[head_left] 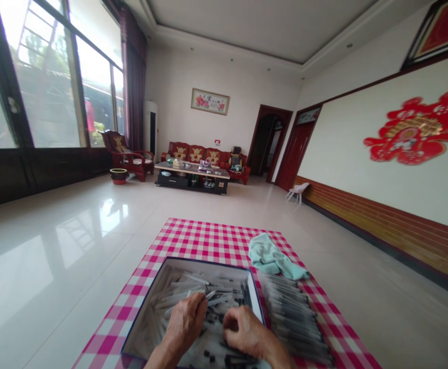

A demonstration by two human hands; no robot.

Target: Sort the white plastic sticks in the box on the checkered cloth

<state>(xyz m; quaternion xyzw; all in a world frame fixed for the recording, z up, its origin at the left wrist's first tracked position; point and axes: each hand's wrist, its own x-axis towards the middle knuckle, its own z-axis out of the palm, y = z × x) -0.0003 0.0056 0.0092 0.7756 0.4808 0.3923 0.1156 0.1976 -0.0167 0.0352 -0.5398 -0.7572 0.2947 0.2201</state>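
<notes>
A shallow box (260,298) with a dark blue rim holds loose clear plastic pen barrels (162,298), thin black pieces and small black caps (209,354). Over its middle, my left hand (185,320) is closed, with a pen barrel poking out past the thumb and forefinger. My right hand (244,330) is beside it, above the black pieces on the box's right side. Its thumb and forefinger curl together, but whatever is between them is hidden. To the right of the box, a blurred row of clear pens with black parts (295,318) lies side by side.
A pink-and-white checked cloth (204,233) covers the table. Near its far right edge lies a crumpled mint-green towel (272,256). Across the tiled floor stand a low coffee table (191,171), a red wooden sofa (196,152) and a small pink stool (297,191).
</notes>
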